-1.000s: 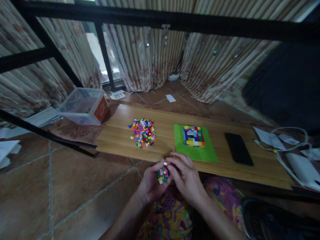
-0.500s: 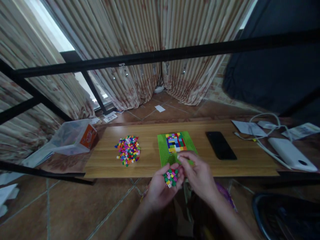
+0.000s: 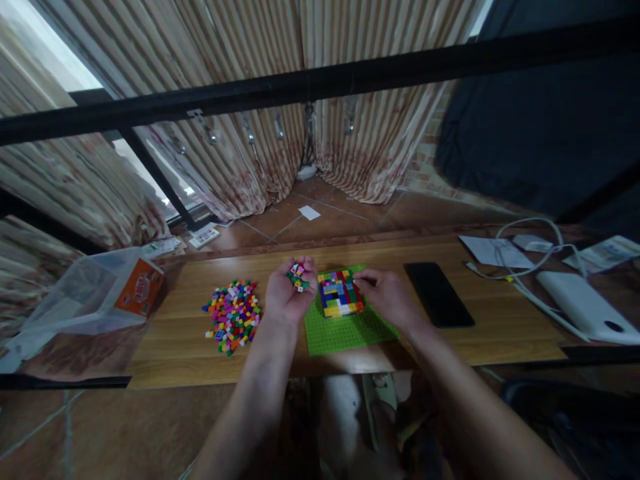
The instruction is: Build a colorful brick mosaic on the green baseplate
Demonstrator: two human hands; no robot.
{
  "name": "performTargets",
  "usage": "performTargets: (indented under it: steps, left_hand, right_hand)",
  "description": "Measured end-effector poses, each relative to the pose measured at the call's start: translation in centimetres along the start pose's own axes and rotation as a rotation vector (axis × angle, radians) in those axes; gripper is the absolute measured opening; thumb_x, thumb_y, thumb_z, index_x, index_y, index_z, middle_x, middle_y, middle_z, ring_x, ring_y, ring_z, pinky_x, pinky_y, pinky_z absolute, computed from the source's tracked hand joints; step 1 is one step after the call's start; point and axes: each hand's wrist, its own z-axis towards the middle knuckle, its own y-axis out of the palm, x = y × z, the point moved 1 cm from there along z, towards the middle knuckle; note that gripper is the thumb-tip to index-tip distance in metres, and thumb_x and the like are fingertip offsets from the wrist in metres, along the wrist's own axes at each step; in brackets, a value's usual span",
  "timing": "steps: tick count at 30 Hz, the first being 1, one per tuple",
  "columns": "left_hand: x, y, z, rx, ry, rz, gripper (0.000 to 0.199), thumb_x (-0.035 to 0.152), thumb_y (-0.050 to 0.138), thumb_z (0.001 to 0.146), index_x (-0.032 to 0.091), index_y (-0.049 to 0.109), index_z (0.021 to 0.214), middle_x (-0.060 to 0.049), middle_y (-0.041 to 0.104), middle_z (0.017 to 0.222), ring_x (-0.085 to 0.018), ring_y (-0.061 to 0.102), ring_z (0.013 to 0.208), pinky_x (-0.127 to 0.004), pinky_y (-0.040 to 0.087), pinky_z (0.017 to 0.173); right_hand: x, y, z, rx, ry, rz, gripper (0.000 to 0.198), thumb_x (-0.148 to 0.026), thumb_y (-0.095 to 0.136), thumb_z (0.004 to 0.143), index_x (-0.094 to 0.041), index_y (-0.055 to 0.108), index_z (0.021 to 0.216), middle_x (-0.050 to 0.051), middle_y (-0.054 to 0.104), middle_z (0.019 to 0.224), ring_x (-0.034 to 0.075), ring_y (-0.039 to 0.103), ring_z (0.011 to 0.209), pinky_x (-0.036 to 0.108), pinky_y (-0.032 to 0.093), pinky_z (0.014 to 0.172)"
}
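Observation:
Cupped palm up, my left hand (image 3: 290, 293) carries several small toy bricks (image 3: 299, 277), among them green, white and pink ones. It hovers at the left side of the green baseplate (image 3: 340, 337). Bright bricks form a built-up block (image 3: 341, 293) on the far part of that plate. My right hand (image 3: 385, 293) is at the block's right edge, thumb and forefinger pinched together there. Whatever sits between those fingertips is too small or hidden to make out. A loose heap of mixed bricks (image 3: 234, 315) lies on the wooden board to the left.
A black phone (image 3: 439, 293) lies right of the baseplate. Beyond it are a white power bank (image 3: 590, 307), cables and papers (image 3: 495, 252). A clear plastic box (image 3: 90, 290) with an orange label stands at the left. A black metal bar (image 3: 310, 83) crosses above the wooden board (image 3: 170, 340).
Both hands have moved forward from the near edge and apart, the left to the baseplate's left side, the right to the block's right edge. The view has shifted too.

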Motion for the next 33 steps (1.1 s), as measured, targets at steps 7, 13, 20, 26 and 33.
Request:
performTargets:
  steps: [7,13,20,26,33]
  left_hand:
    - [0.1,-2.7,2.8,0.083,0.021,0.009,0.034,0.018,0.035,0.097,0.011,0.053,0.068,-0.003,0.054,0.062,-0.006,0.051,0.05,-0.011,0.041,0.041]
    - [-0.1,-2.7,3.1,0.063,0.031,0.019,0.034,0.018,0.038,0.096,0.011,0.055,0.067,-0.004,0.055,0.061,-0.006,0.051,0.05,-0.012,0.042,0.042]
    - [0.0,-2.7,2.5,0.071,0.064,0.04,0.03,0.016,0.042,0.094,0.011,0.056,0.068,-0.004,0.057,0.063,-0.006,0.051,0.051,-0.012,0.042,0.044]
    - [0.2,-3.0,2.8,0.089,0.089,0.053,0.028,0.016,0.043,0.093,0.012,0.056,0.069,-0.005,0.058,0.063,-0.007,0.052,0.052,-0.013,0.042,0.045]
    - [0.3,-3.0,2.6,0.088,0.089,0.055,0.029,0.016,0.041,0.093,0.011,0.057,0.069,-0.004,0.058,0.062,-0.007,0.051,0.05,-0.013,0.042,0.044]
  right_hand:
    - [0.6,2.0,-0.1,0.014,-0.071,-0.285,0.022,-0.023,0.052,0.086,-0.021,0.074,0.089,0.007,0.075,0.09,0.02,0.067,0.074,0.032,0.048,0.073]
    - [0.1,2.8,-0.1,0.028,-0.071,-0.407,0.02,-0.021,0.052,0.086,-0.02,0.071,0.086,0.005,0.073,0.083,0.018,0.062,0.066,0.03,0.043,0.067]
    - [0.0,3.5,0.0,0.064,-0.089,-0.378,0.019,-0.022,0.053,0.085,-0.02,0.07,0.078,0.005,0.072,0.079,0.018,0.062,0.067,0.029,0.043,0.068]
    - [0.0,3.2,-0.2,0.064,-0.081,-0.339,0.023,-0.029,0.052,0.087,-0.021,0.073,0.082,0.006,0.074,0.081,0.02,0.064,0.068,0.032,0.046,0.071]
    - [0.2,1.6,0.0,0.11,0.026,-0.248,0.025,-0.033,0.052,0.085,-0.02,0.073,0.084,0.006,0.074,0.08,0.021,0.066,0.072,0.032,0.046,0.068]
